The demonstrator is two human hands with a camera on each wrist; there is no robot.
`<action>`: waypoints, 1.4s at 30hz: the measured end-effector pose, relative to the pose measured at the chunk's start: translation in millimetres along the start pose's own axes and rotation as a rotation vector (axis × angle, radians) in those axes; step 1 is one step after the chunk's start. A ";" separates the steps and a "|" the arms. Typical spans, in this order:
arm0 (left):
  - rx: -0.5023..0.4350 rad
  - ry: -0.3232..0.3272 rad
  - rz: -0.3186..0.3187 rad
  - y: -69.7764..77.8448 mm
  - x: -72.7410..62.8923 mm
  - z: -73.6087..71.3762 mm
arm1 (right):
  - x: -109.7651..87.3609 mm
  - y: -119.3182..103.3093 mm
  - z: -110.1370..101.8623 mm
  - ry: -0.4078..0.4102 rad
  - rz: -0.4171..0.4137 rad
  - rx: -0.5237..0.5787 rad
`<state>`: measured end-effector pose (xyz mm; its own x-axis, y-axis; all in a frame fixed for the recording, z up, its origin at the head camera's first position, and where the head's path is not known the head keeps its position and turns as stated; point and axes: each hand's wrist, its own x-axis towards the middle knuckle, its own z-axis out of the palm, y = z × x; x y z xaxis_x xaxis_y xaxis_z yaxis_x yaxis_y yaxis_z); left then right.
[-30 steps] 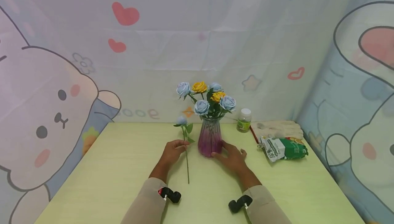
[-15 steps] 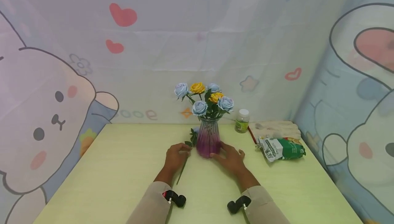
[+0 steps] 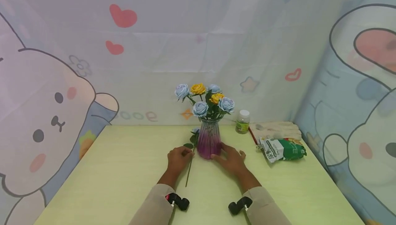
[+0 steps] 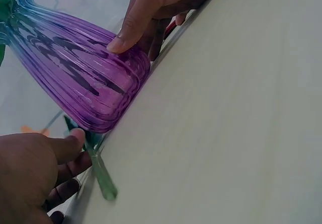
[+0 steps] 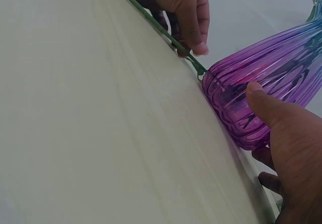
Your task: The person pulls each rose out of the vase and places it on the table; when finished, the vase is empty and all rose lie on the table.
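In the head view a ribbed glass vase (image 3: 209, 139), purple at its base and clear blue above, stands upright with blue roses (image 3: 200, 109) and yellow roses (image 3: 198, 88) in it. My right hand (image 3: 232, 159) grips its lower right side, thumb across the front, as the right wrist view also shows on the vase (image 5: 261, 103). Left of the vase, my left hand (image 3: 179, 159) pinches a single blue rose by its green stem (image 5: 151, 18) between thumb and fingers. That rose's bloom (image 3: 195, 130) is partly hidden behind the vase; its lower stem (image 4: 104, 181) points toward me.
Back right on the pale table (image 3: 123, 177) stands a small white-capped jar (image 3: 242, 122). Beside it lie a thin red stick (image 3: 252, 134), off-white gloves (image 3: 278, 128) and a green and white packet (image 3: 283, 149). A cartoon-printed cloth (image 3: 161, 46) hangs behind the table.
My left hand has moved right with the single rose, bringing its bloom from open view to partly behind the vase. The stem has swung and tilted. My right hand keeps its hold on the vase.
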<state>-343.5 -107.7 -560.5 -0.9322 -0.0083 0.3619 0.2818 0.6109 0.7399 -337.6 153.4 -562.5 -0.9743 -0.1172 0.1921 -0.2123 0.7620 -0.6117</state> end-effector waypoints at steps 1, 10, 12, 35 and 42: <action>-0.005 0.000 0.000 1.9 -0.4 -0.1 | 0.0 0.2 -0.7 0.005 -0.005 -0.002; -0.050 0.111 0.007 19.9 2.7 -0.4 | 0.6 3.0 -4.8 0.015 -0.006 -0.006; -0.091 0.156 0.021 27.7 4.5 -3.1 | 0.3 3.0 -4.7 0.008 0.001 -0.003; -0.462 0.019 0.252 98.0 16.6 -36.5 | -2.1 -0.6 -0.9 0.022 -0.004 0.033; -0.468 -0.055 0.260 111.4 15.7 -31.7 | -1.0 0.1 0.2 0.008 0.006 0.028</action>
<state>-319.5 -64.8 -454.4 -0.8250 0.1458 0.5460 0.5646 0.1691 0.8079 -336.6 153.5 -562.9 -0.9751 -0.1073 0.1940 -0.2081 0.7449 -0.6339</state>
